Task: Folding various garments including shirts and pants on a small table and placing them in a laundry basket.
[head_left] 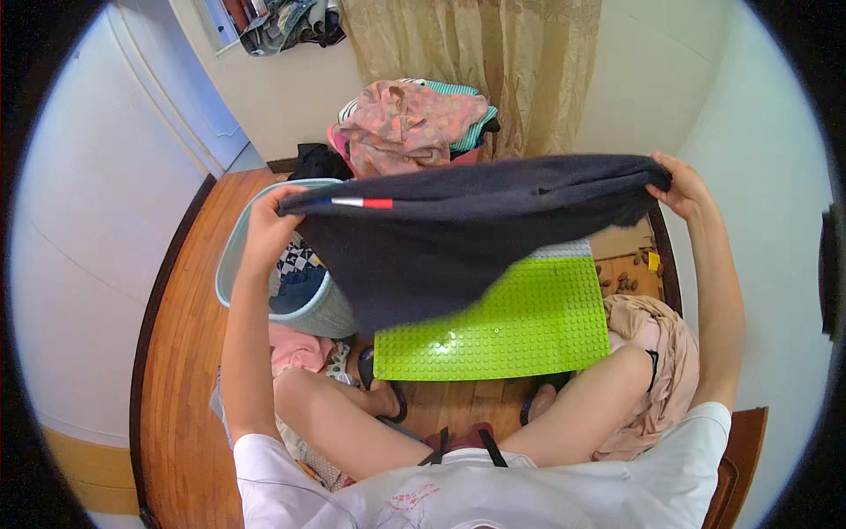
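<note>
A dark navy garment (423, 258) is stretched out in the air between both hands, its lower part hanging loose. A small white and red stripe patch shows near its left end. My left hand (274, 215) grips one end, above a light-blue laundry basket (231, 251). At the other end, my right hand (681, 186) pinches a bunched edge close to the right wall. Beneath the cloth stands a low table with a bright green studded building-brick top (529, 324); the garment hides its far left portion.
Patterned and dark clothes lie in the blue basket. Behind, a pink basket (338, 142) is heaped with clothes, a pink patterned garment (410, 122) on top. Pink cloth (301, 347) lies left of my knees, beige cloth (661, 383) at the right. Brown nut-like pieces (624, 283) lie beyond.
</note>
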{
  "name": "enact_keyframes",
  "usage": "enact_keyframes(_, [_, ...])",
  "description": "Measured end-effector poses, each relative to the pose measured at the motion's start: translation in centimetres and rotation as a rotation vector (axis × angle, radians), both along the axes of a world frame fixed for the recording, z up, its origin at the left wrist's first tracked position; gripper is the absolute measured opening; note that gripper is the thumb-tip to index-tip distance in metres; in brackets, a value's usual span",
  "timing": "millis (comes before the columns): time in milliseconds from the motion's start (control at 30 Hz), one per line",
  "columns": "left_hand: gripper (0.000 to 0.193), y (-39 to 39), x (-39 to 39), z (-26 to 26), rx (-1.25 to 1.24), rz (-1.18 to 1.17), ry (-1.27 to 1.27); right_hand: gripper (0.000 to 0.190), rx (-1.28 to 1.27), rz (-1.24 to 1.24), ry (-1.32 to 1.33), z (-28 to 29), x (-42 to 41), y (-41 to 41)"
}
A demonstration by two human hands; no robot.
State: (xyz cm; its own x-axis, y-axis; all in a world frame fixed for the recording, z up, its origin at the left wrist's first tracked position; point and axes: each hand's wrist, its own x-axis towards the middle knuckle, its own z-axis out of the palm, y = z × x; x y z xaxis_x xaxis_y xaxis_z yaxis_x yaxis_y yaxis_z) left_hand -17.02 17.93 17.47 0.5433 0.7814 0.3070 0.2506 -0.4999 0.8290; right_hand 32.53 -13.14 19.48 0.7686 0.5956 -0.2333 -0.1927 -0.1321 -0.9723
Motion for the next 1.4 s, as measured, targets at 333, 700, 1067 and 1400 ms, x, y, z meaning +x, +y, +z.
enact_keyframes(333, [0.031,-1.6,-1.7,-11.5,0.001,-0.089,0.277,0.013,-0.051,0.315,-0.022,-11.7,2.6,-3.4])
enact_keyframes(700, [0.019,-3.2,-1.0,-18.2,-0.011,-0.374,0.721,0.006,-0.878,0.638,-0.386,-21.2,2.0,-8.7])
enact_keyframes(1067, [0.051,5.0,13.8,-23.3,0.384,0.043,0.667,0.031,-0.306,0.440,-1.034,-24.4,-8.4,18.2])
enact_keyframes(1400, [0.033,10.0,13.8,-23.2,0.085,-0.094,0.794,0.040,-0.585,0.657,-0.905,-24.7,-10.9,27.5])
